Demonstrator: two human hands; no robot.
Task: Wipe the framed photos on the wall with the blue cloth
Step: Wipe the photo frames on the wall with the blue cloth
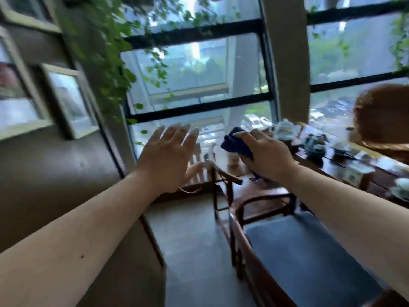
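Observation:
Framed photos hang on the grey wall at the left: a small white-framed one (70,100), a larger one (15,91) beside it, and another frame (28,14) at the top left corner. My right hand (265,154) is raised in the middle of the view, shut on a bunched dark blue cloth (235,141). My left hand (168,156) is held up beside it, fingers spread, palm away from me, holding nothing. Both hands are well to the right of the frames and touch none of them. The picture is blurred.
A wooden chair with a blue seat cushion (309,258) stands low at the right. A dark wooden table (380,173) with tea ware runs along the right. Green vines (106,63) hang by the large window (199,74). Grey floor (188,240) lies below.

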